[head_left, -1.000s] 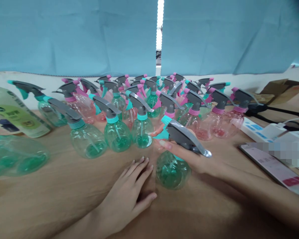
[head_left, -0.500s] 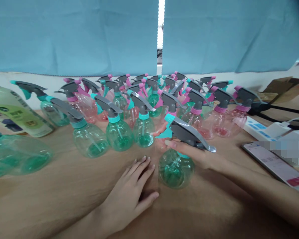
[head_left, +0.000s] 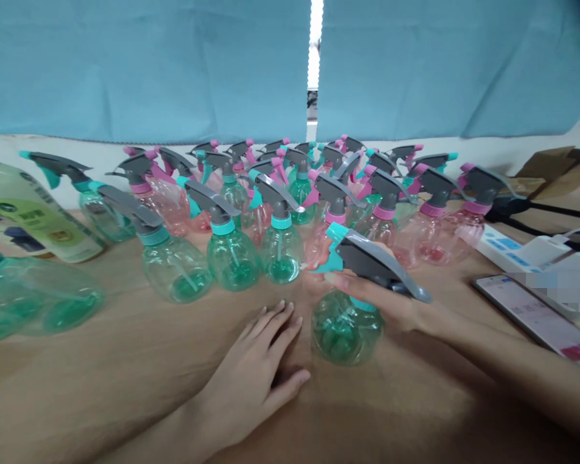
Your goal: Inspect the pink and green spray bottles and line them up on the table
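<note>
My right hand (head_left: 391,299) is wrapped round the neck of a green spray bottle (head_left: 345,332) with a grey and teal trigger head, whose nozzle points left. My left hand (head_left: 256,361) lies flat on the wooden table (head_left: 125,386), fingers spread, holding nothing, just left of that bottle. Beyond my hands stand several green spray bottles, the nearest a small one (head_left: 280,251) and a rounder one (head_left: 232,258). Several pink spray bottles, one of them (head_left: 435,238) at the right, stand among and behind them.
A large labelled bottle (head_left: 43,212) and green bottles (head_left: 62,299) lie at the left. On the right are a phone (head_left: 536,319), a white power strip (head_left: 507,248) with plugs, black straps and a cardboard box (head_left: 546,167). A blue curtain (head_left: 149,71) hangs behind.
The held bottle's trigger head has shifted slightly right and tilts a little more down to the right. My left hand has stayed flat in place.
</note>
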Available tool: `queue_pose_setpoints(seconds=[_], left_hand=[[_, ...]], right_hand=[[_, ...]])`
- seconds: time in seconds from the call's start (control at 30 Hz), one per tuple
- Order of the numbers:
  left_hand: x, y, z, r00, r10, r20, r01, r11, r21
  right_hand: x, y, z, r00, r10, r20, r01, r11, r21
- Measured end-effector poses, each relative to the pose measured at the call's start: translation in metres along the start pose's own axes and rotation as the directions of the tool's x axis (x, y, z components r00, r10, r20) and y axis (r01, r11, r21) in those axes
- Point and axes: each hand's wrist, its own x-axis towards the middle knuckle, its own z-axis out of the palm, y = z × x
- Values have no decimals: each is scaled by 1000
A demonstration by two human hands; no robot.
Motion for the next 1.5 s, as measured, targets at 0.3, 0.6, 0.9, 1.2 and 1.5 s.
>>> queue_pose_setpoints(seconds=[0.3,0.6,0.9,1.2,1.5], left_hand=[[-1,1,0,1000,5,2,-5,1000,-1],[-1,3,-1,999,12,29,-13,1000,17],[0,2,-1,1000,3,25,-4,1000,2],[0,1,0,1000,12,3,-12,1000,10],[-1,1,0,1000,-5,28,5,1000,2]], right_hand=[[2,1,1,999,-39,1,39,999,25],[-2,-4,2,988,-156,1,156,988,20],[4,-9,4,999,-41,-23,43,995,90],[-1,-5,4,1000,2,1,-2,1000,27],[0,-1,3,999,30,26,-30,999,32]])
